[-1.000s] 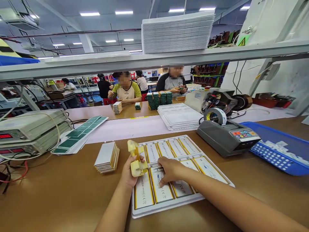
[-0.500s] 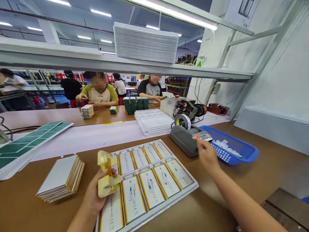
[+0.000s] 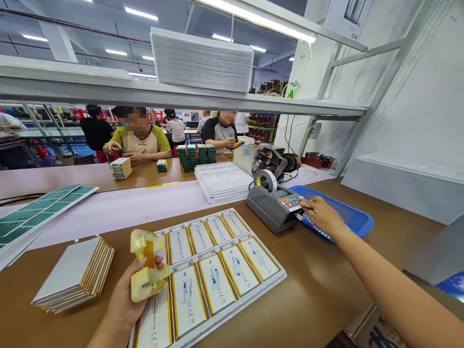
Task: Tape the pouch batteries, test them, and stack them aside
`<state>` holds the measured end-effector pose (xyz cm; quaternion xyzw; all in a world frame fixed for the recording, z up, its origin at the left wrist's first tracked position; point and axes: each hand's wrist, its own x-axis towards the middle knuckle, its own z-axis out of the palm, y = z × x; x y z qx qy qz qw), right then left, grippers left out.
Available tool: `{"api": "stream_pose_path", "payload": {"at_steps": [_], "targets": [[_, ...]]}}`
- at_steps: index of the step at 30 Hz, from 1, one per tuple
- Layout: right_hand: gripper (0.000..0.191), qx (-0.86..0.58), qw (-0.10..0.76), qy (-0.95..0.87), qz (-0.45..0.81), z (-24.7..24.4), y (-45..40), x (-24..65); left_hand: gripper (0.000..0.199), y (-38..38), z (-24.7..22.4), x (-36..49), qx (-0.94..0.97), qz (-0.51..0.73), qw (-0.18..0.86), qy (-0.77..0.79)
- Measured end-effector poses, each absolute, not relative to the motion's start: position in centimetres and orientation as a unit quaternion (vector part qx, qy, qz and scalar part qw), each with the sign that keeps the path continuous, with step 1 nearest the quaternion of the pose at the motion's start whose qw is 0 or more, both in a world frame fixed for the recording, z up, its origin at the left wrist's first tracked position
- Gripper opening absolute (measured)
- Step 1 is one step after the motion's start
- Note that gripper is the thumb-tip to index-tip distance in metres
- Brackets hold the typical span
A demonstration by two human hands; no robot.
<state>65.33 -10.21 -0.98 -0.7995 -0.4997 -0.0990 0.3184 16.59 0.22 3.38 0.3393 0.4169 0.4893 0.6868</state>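
Observation:
My left hand (image 3: 125,295) is wrapped round a yellow plastic tape dispenser (image 3: 145,285) with amber tape in it. It hovers over the left end of a white tray (image 3: 239,303), which holds flat white battery packs (image 3: 217,282) with yellow edges in two rows. My right hand (image 3: 324,216), its fingers bent together, is at the front of a grey automatic tape machine (image 3: 266,210) beside its coloured buttons. Whatever lies between those fingertips is too small to make out. A roll of tape (image 3: 266,181) stands on top of the machine.
Left of the tray is a stack of battery packs (image 3: 68,268). A blue basket (image 3: 364,223) sits behind my right hand. Stacked white trays (image 3: 224,179) and a larger machine (image 3: 246,157) stand further back. A shelf (image 3: 203,99) crosses overhead; co-workers sit across the bench.
My right hand has moved down to the front of the tape machine, from above its buttons. The view has shifted slightly right; my left hand keeps hold of the yellow tape dispenser.

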Motion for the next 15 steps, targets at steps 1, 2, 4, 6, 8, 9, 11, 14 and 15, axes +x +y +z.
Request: {"api": "stream_pose_path", "payload": {"at_steps": [1,2,4,6,8,9,11,14,15], "targets": [[0.037,-0.794,0.358,-0.483,-0.093,-1.1,-10.4,65.5,0.018,0.2,3.4,16.5,0.337,0.487,0.688,0.419],[0.038,-0.787,0.415,-0.45,-0.081,-1.3,-10.7,65.5,0.019,0.2,3.5,16.5,0.333,0.486,0.69,0.42],[0.039,-0.766,0.549,-0.335,-0.003,-1.9,-11.1,64.8,0.02,0.1,3.6,16.5,0.328,0.483,0.695,0.419],[0.037,-0.736,0.63,-0.219,0.114,-2.9,-11.2,63.5,0.021,0.0,3.7,16.5,0.327,0.483,0.698,0.415],[0.035,-0.721,0.64,-0.177,0.199,-3.8,-11.2,62.0,0.021,0.0,3.8,16.5,0.325,0.485,0.698,0.414],[0.035,-0.716,0.639,-0.176,0.217,-4.2,-11.1,61.3,0.021,0.0,3.8,16.5,0.325,0.485,0.699,0.413],[0.039,-0.709,0.646,-0.176,0.224,-4.5,-10.9,60.1,0.021,0.1,3.6,16.3,0.327,0.484,0.701,0.409],[0.041,-0.698,0.667,-0.173,0.193,-3.6,-10.7,57.6,0.019,0.0,3.2,16.2,0.33,0.485,0.706,0.397],[0.039,-0.69,0.672,-0.201,0.176,-2.9,-10.6,56.2,0.017,-0.1,3.0,16.3,0.331,0.487,0.709,0.39]]}}
